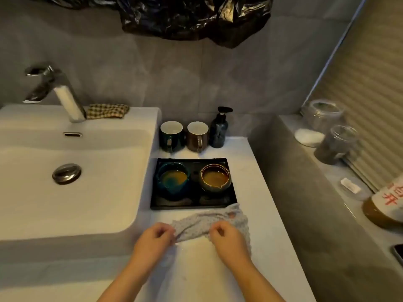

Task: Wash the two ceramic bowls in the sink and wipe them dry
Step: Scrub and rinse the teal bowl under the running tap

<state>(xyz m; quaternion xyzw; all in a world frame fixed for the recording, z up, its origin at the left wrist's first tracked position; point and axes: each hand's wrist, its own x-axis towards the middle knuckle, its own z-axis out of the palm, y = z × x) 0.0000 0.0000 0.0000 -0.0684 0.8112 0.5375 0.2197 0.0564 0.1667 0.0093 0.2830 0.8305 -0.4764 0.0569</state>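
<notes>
On the white surface (257,192) right of the sink (72,192), we pinch a pale speckled cloth (209,221) with both hands: the left hand (156,236) has its grip clamped on the cloth's left end, the right hand (226,235) clamped nearer its middle, the rest bunched beyond toward the tray. Just behind the cloth sits a black tray (231,199) holding the two bowls side by side, the teal bowl (172,177) on the left and the brown bowl (216,177) on the right, both showing brownish insides. Two mugs (184,136) and a pump bottle (219,129) stand behind the tray.
</notes>
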